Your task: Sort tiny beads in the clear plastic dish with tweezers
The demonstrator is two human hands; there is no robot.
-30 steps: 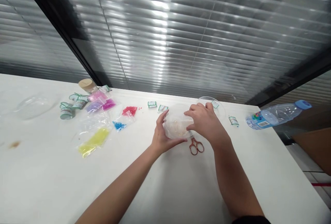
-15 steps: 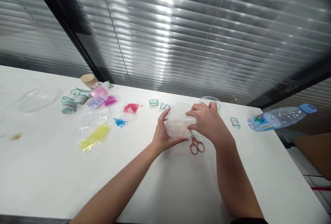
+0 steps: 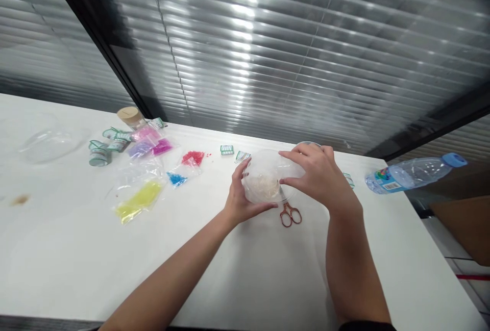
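Observation:
A clear plastic bowl (image 3: 260, 165) with pale beige contents (image 3: 265, 185) is between my two hands. My left hand (image 3: 240, 196) curves around its left side, thumb along the near rim and fingers at the far side. My right hand (image 3: 312, 173) grips the right side, thumb and index finger spread around the translucent edge; whether a separate film or lid is there, I cannot tell. Scissors (image 3: 291, 214) with copper-coloured handles lie just below the bowl, their blades hidden. Partly behind my right hand are a clear round rim (image 3: 309, 143) and a small green-and-white packet (image 3: 349, 180).
To the left lie bags of yellow (image 3: 140, 201), blue (image 3: 176, 179) and red beads (image 3: 193, 157), pink and purple bags (image 3: 147, 142), a wooden-lidded jar (image 3: 130, 116) and a clear dish (image 3: 49, 145). A bottle (image 3: 417, 172) lies at the table's right edge. Blinds (image 3: 245, 55) stand behind.
My right hand has shifted a little to the right, covering more of the round rim and small packet behind it. My left hand stays on the bowl.

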